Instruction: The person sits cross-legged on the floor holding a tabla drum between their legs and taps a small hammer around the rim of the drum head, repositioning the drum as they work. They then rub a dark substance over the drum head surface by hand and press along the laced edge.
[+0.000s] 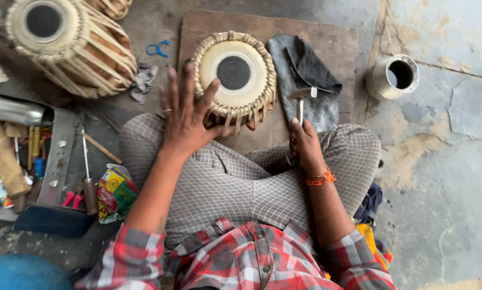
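Cracked concrete floor: open left hand (184, 115) steadies drum (234, 75); right hand (305, 140) grips hammer (301, 99) beside cloth (305, 70).

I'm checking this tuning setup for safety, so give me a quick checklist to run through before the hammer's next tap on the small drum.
1. Hammer gripped in right hand: ok.
2. Left hand steadying the small drum: ok, thumb and palm rest at its rim.
3. Left fingers away from the hammer head: ok, they lie on the drum's far side.
4. Drum seated on the wooden board: ok.
5. Dark cloth out of the hammer's way: not ok, it lies right beside the head.
6. Strap tension: cannot tell.
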